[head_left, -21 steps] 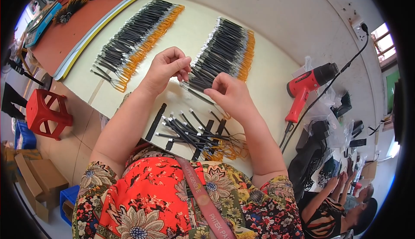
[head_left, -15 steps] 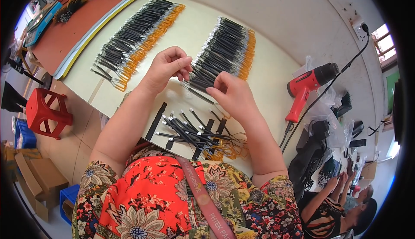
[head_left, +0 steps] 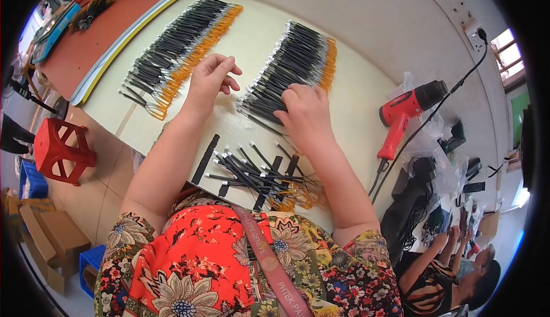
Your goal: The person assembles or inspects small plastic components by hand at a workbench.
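My left hand (head_left: 213, 82) hangs above the table between two rows of short black cables, fingers loosely bent and apart, with nothing visible in it. My right hand (head_left: 308, 113) is over the near end of the right row of cables (head_left: 289, 59), its thumb apart from the bent forefinger; the other fingertips are hidden. The cables have white tips on the left and orange loops on the right. A similar left row of cables (head_left: 183, 44) lies beyond my left hand. Nearer me is a loose pile of black cables (head_left: 246, 171) with orange ends.
A red and black heat gun (head_left: 404, 113) lies at the right, its cord running up the wall. Black strips (head_left: 206, 159) lie near the table's front edge. A red stool (head_left: 63, 151) stands on the floor at left. Another person (head_left: 447, 277) works at far right.
My left hand has drawn back leftward from the right row, uncovering its white tips. My right hand has shifted slightly up and left over the cables.
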{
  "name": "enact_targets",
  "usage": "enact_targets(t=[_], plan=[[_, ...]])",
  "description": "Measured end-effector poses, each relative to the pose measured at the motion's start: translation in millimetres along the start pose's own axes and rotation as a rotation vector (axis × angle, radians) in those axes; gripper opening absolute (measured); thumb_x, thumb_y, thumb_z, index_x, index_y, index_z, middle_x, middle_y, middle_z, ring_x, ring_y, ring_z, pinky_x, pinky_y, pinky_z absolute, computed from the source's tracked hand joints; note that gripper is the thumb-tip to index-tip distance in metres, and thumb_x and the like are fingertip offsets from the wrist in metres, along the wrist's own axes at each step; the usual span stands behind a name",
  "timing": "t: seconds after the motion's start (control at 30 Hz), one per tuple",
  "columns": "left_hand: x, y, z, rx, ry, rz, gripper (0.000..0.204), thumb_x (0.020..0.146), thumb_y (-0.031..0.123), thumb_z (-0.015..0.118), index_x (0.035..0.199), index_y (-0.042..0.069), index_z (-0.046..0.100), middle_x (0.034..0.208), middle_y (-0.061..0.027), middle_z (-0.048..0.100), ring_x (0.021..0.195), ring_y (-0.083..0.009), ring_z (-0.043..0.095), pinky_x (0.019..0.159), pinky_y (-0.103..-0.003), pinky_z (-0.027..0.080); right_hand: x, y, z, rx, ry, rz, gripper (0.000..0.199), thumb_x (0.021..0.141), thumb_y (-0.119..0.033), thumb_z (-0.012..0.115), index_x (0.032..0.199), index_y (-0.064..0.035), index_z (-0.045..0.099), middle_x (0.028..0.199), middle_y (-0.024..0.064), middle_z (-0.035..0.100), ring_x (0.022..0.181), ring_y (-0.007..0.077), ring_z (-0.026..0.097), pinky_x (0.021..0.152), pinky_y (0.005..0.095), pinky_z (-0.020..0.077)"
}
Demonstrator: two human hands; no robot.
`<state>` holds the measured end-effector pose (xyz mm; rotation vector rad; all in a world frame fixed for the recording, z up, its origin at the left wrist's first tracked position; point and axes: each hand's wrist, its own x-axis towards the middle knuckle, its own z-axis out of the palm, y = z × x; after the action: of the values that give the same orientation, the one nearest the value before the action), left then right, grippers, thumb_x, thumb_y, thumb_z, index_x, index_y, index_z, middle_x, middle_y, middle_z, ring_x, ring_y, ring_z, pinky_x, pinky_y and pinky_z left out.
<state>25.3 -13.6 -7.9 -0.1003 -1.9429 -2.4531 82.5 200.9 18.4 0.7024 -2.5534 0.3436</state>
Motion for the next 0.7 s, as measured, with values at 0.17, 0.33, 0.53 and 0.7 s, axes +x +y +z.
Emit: enact_targets(t=[0.17, 0.33, 0.53, 0.7], plan=[[-2.4, 1.3, 0.5, -0.003, 0.000, 0.003, 0.020, 0.090, 0.026, 0.056, 0.087, 0.006, 0.055, 0.083, -0.0062, 0.063, 0.059, -0.0098, 0.059, 0.050, -0.019, 0.041, -2.3, 11.8, -27.6, 0.118, -0.172, 0.104, 0.016, 0.074, -0.017, 0.068, 0.074, -0.0057, 0.057, 0.075, 0.0071, 0.058, 0.081, 0.0271, 0.059, 0.079, 0.0392, 0.0448], [-2.7, 0.3, -0.7, 0.011, -0.025, -0.001, 0.019, 0.090, 0.026, 0.056, 0.087, 0.008, 0.055, 0.082, -0.0049, 0.062, 0.059, -0.0088, 0.058, 0.050, -0.019, 0.041, -8.9, -0.9, -42.6, -0.011, -0.681, 0.090, 0.024, 0.080, -0.027, 0.060, 0.072, -0.0041, 0.061, 0.072, 0.0126, 0.061, 0.072, 0.0324, 0.060, 0.062, 0.0421, 0.0467], [-3.4, -4.4, -2.1, 0.084, -0.042, -0.006, 0.017, 0.089, 0.022, 0.058, 0.084, 0.007, 0.056, 0.077, -0.0034, 0.061, 0.054, -0.0070, 0.056, 0.046, -0.018, 0.038, -3.3, -10.5, -35.4, 0.074, -0.459, 0.080, 0.019, 0.079, -0.024, 0.062, 0.077, -0.0052, 0.061, 0.074, 0.0099, 0.060, 0.075, 0.0297, 0.059, 0.065, 0.0407, 0.0477], [-4.2, -2.4, 4.3, 0.133, -0.055, -0.028, 0.017, 0.087, 0.022, 0.060, 0.084, 0.006, 0.056, 0.076, -0.0022, 0.061, 0.051, -0.0057, 0.052, 0.045, -0.018, 0.036, 6.5, -3.9, -7.8, 0.077, -0.226, 0.039, 0.012, 0.076, -0.016, 0.065, 0.078, -0.0053, 0.060, 0.077, 0.0081, 0.056, 0.081, 0.0277, 0.057, 0.069, 0.0392, 0.0473]])
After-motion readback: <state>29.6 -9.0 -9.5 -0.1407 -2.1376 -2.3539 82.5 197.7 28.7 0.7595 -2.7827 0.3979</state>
